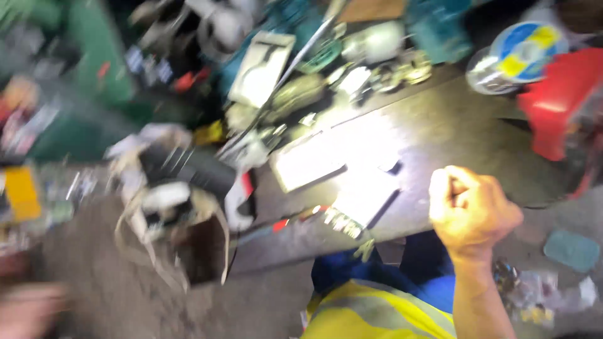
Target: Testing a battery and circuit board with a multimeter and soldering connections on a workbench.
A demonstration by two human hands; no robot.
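Fingers: right hand [471, 210] is curling its fingers [447, 188] tightly together into a fist; whether anything small is sitting inside it, I cannot tell.
Left hand: only a blurred pinkish shape [28, 309] is showing at the lower left corner, possibly this hand; its fingers cannot be made out.
Nearest thing: flat pale plate [367, 194] is lying just left of the curled fingers on the dark workbench [465, 135], glaring under strong light.
Further left: a second bright flat piece [306, 162] is resting beyond the first, and small metal bits [342, 223] are sitting at the bench edge, below and left of the fingers.
Far left of the fingers: an open cloth bag [182, 232] is sagging with dark tools [188, 166] sticking out of it.
Above the fingers: a round blue and yellow can [524, 50] and a red tool body [559, 100] are crowding the right end of the bench.
Risk, edge: the small metal bits are looking likely to roll off if the fist is knocking the bench or the plate beside it.
Risk, view: the whole picture is smearing with motion and the plate is glaring, so a reach towards it could be misjudged.
Risk, clutter: the can and red tool body are standing close enough above the fingers that a quick swing could be toppling them.
Risk, bag: the bag is slumping open, so its tools could be spilling onto the floor.
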